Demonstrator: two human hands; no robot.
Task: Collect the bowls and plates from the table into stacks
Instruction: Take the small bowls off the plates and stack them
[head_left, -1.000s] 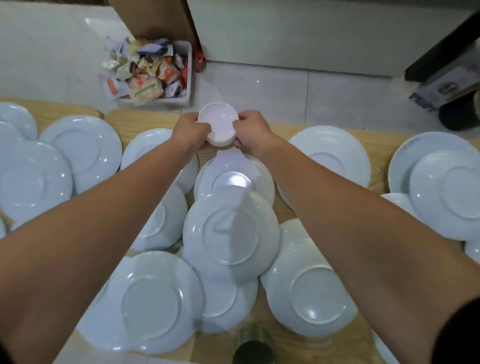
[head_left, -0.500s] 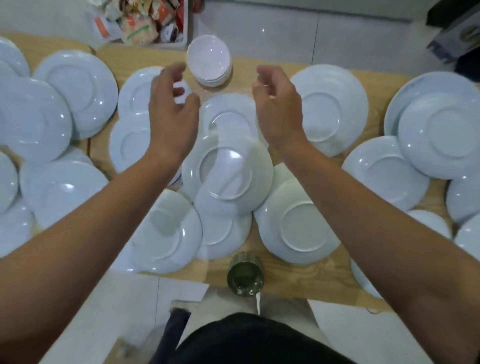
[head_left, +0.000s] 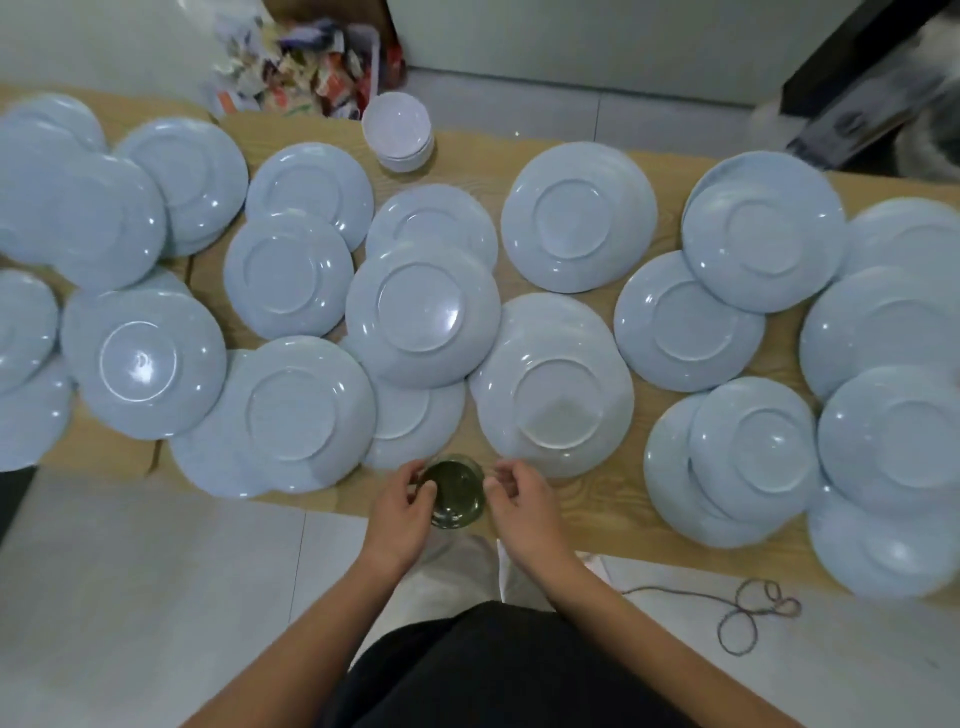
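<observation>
Many pale blue plates lie upside down and overlapping across the wooden table (head_left: 597, 501); one (head_left: 422, 312) rests on others at the middle. A stack of small white bowls (head_left: 397, 130) stands at the far edge. A small green glass bowl (head_left: 457, 493) sits at the near edge. My left hand (head_left: 402, 512) pinches its left rim with thumb and fingertips. Just to the right of the glass is my right hand (head_left: 522, 506), fingers loosely curled and holding nothing.
A white bin of wrappers and rubbish (head_left: 311, 67) stands on the floor beyond the table. A loop of string (head_left: 748, 613) lies on the tiled floor at the near right. Dark furniture (head_left: 852, 78) stands at the far right. Plates overhang the near table edge.
Both hands left the white bowl stack standing at the far edge, pulled back over the plates, and came down to the green glass bowl at the near edge. The view shifted back.
</observation>
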